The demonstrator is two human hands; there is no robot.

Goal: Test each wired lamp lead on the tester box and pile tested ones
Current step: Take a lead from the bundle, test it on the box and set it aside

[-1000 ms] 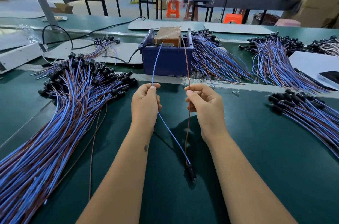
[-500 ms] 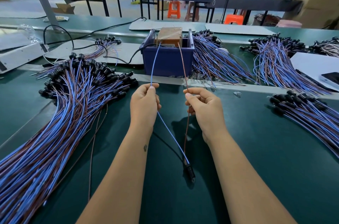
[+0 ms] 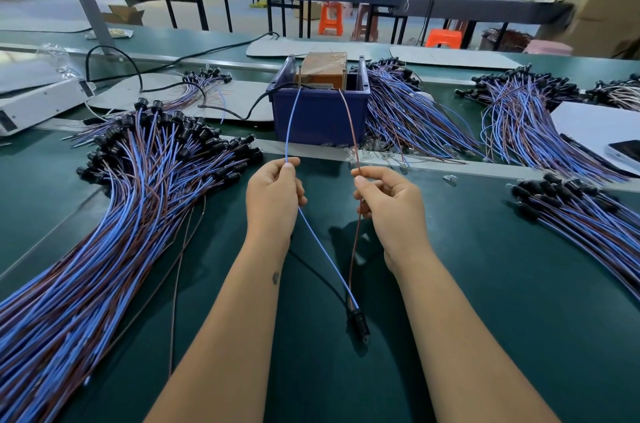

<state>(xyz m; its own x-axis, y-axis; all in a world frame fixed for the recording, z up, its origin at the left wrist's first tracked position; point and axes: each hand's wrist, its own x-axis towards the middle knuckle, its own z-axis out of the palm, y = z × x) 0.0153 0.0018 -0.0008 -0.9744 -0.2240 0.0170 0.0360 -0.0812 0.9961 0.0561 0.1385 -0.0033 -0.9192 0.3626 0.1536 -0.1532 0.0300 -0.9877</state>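
Observation:
My left hand [image 3: 272, 196] pinches the blue wire [image 3: 290, 125] of one lamp lead. My right hand [image 3: 389, 204] pinches its brown wire [image 3: 349, 125]. Both wires run up from my hands to the top of the brown tester box [image 3: 323, 68], which sits inside a blue bin [image 3: 318, 113]. The wire tips reach the box's front edge. Below my hands the two wires meet at the lead's black lamp holder [image 3: 358, 322], lying on the green mat between my forearms. A large pile of blue and brown leads [image 3: 114, 215] fans out at my left.
More lead bundles lie right of the bin [image 3: 408, 118], at the far right [image 3: 519, 118] and at the near right [image 3: 581, 215]. A white machine [image 3: 38, 100] and black cables sit at the left. White paper and a phone [image 3: 623, 152] rest at the right edge.
Both hands still hold the same wires. The wire tips have shifted slightly along the tester box's top, and the brown wire now bends more toward the right.

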